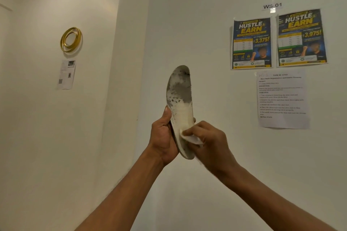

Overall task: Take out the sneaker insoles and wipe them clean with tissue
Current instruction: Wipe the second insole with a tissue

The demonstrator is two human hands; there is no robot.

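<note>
A worn white insole (179, 97) with grey dirt patches on its upper half stands upright in front of the wall. My left hand (163, 137) grips its lower part from the left, thumb along the edge. My right hand (208, 140) pinches a white tissue (191, 138) and presses it against the insole's lower part. No sneaker is in view.
A white wall fills the view. Two blue and yellow posters (251, 43) and a printed task sheet (281, 99) hang at the right. A gold ring ornament (71, 39) and a small paper (66, 74) hang at the left.
</note>
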